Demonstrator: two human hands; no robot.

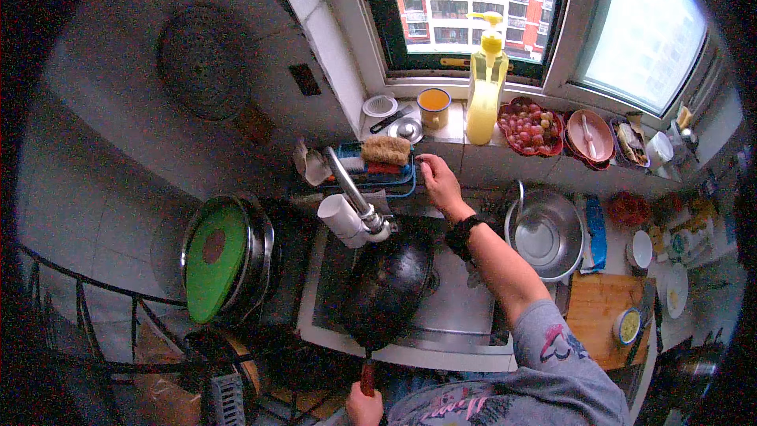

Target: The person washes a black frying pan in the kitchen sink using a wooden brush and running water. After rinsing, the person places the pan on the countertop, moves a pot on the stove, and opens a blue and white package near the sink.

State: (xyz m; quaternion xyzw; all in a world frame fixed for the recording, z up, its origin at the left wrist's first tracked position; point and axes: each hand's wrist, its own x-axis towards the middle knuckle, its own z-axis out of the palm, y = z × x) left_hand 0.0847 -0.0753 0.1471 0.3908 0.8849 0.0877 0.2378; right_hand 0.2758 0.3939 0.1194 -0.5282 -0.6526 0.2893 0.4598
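My left hand [364, 405] grips the brown handle of a black wok [387, 290], which is tilted over the stainless steel sink [455, 307] beneath the faucet [355, 189]. My right hand [439, 180], with a dark watch at the wrist, reaches to the right end of a blue wire rack [405, 186] on the wall. A brown sponge [385, 150] sits on top of that rack. The fingertips are close together by the rack's edge; whether they hold anything is not clear. A white cylindrical attachment [343, 219] is beside the faucet.
On the window ledge stand a yellow soap pump bottle [488, 100], an enamel mug [434, 109] and a red bowl of grapes [530, 125]. Right of the sink are a steel pot [544, 236] and a wooden cutting board [597, 313]. A green board [216, 260] leans at left.
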